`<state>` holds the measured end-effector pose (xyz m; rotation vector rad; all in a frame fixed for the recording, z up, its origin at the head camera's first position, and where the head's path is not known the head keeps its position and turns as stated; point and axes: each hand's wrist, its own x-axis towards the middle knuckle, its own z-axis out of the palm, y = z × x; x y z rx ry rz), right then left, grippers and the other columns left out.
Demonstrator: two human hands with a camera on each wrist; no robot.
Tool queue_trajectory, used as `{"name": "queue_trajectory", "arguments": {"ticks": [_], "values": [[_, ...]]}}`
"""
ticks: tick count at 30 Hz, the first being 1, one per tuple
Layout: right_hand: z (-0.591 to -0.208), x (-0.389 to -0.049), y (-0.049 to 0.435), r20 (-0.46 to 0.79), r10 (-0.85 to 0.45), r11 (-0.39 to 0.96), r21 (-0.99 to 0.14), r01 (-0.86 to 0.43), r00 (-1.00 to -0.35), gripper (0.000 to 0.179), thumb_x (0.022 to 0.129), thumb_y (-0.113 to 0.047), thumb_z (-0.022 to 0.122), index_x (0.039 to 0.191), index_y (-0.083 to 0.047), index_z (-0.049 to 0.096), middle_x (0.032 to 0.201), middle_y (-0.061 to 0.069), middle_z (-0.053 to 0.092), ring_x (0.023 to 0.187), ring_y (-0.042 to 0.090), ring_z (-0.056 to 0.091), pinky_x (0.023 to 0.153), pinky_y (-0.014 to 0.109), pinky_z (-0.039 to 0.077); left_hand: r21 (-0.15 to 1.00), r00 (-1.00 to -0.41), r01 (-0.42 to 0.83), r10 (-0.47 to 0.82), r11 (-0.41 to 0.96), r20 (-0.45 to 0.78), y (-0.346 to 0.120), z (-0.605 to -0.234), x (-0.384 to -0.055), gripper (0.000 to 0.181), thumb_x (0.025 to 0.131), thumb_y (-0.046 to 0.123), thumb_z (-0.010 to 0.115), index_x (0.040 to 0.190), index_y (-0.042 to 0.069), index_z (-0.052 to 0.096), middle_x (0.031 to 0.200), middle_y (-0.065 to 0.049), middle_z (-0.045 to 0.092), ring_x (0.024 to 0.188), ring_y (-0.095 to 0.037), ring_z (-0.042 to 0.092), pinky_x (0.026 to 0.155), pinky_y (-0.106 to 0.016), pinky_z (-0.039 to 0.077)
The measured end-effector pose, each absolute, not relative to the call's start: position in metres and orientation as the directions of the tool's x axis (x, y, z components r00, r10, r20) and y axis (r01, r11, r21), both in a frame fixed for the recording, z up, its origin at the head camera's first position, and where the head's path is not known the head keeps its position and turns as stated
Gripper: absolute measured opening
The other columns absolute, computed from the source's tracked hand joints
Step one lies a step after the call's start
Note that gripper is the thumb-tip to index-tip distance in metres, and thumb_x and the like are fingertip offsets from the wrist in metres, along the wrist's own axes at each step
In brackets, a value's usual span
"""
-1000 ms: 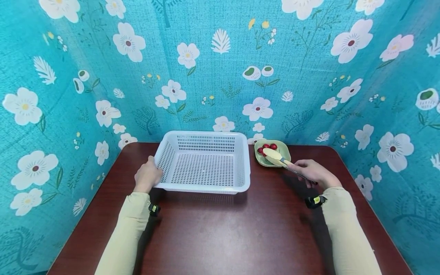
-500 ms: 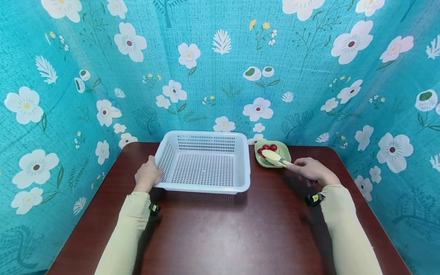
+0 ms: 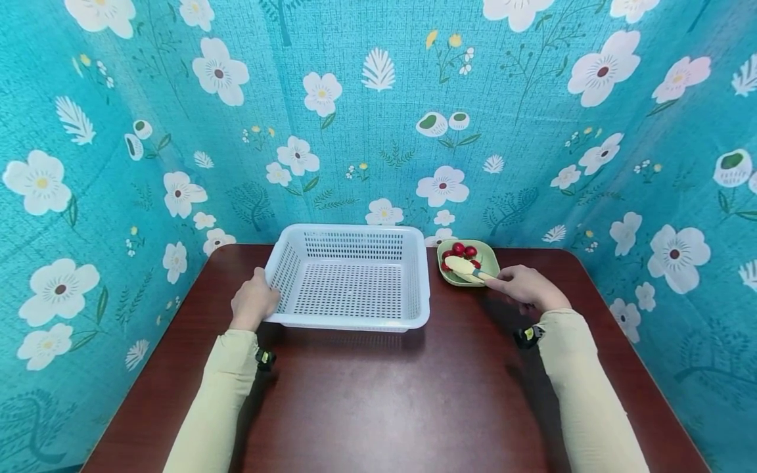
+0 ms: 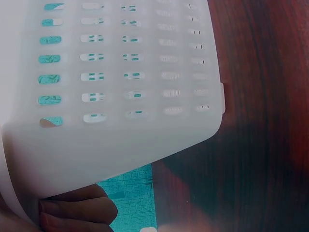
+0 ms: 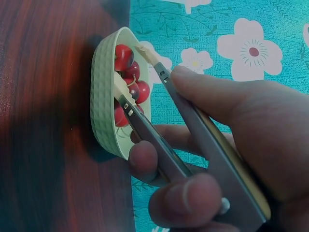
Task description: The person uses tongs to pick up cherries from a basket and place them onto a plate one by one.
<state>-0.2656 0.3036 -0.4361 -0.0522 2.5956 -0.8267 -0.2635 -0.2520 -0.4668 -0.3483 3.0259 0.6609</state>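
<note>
A white perforated plastic basket (image 3: 349, 324) stands toward the back of the table, and my left hand (image 3: 255, 300) grips its left rim. In the left wrist view, curled fingers (image 4: 79, 209) show beneath the rim of the basket (image 4: 111, 145). My right hand (image 3: 523, 286) holds a pair of tongs (image 5: 195, 123) with cream tips and metal arms. The tong tips are spread over a pale green dish (image 5: 104, 96) of red cherries (image 5: 124, 57). One tip dips among the cherries; the other is by the dish's far rim. Some cherries are partly hidden by the tongs.
The dish sits just right of the basket, close to the back edge of the dark reddish-brown table (image 3: 378, 394). A blue flowered cloth (image 3: 378, 131) hangs directly behind the table and along both sides.
My right hand has shifted left and slightly farther back, carrying the tong tips farther left over the cherries. My left hand and the basket hold their place.
</note>
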Motion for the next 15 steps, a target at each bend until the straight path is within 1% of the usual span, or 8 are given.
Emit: {"name": "queue_trajectory", "arguments": {"ticks": [4, 9, 15], "values": [[-0.4364, -0.2654, 0.3041, -0.374, -0.15, 0.82, -0.565, 0.097, -0.915, 0.052, 0.099, -0.058, 0.06, 0.109, -0.007, 0.066, 0.074, 0.009, 0.06, 0.052, 0.022, 0.054, 0.051, 0.037, 0.048, 0.409, -0.976, -0.217, -0.207, 0.886, -0.069, -0.2525, -0.4662, -0.2637, 0.047, 0.097, 0.019, 0.054, 0.135, -0.005, 0.041, 0.102, -0.027, 0.065, 0.084, -0.038, 0.067, 0.069, -0.051, 0.051], [-0.4368, -0.2626, 0.3061, -0.377, -0.143, 0.801, -0.587, 0.117, -0.915, 0.051, 0.1, -0.058, 0.059, 0.106, -0.007, 0.064, 0.076, 0.011, 0.06, 0.053, 0.022, 0.053, 0.051, 0.038, 0.047, 0.417, -0.976, -0.214, -0.204, 0.883, -0.071, -0.253, -0.4667, -0.2635, 0.047, 0.097, 0.019, 0.054, 0.136, -0.005, 0.041, 0.102, -0.027, 0.065, 0.082, -0.038, 0.067, 0.068, -0.051, 0.051], [-0.4336, -0.258, 0.3093, -0.363, -0.147, 0.786, -0.607, 0.113, -0.92, 0.052, 0.1, -0.057, 0.058, 0.108, -0.006, 0.064, 0.078, 0.011, 0.06, 0.054, 0.022, 0.055, 0.053, 0.038, 0.048, 0.422, -0.976, -0.217, -0.207, 0.88, -0.072, -0.2529, -0.4668, -0.2623, 0.046, 0.097, 0.02, 0.055, 0.135, -0.004, 0.04, 0.102, -0.027, 0.064, 0.081, -0.037, 0.067, 0.068, -0.051, 0.051]]}}
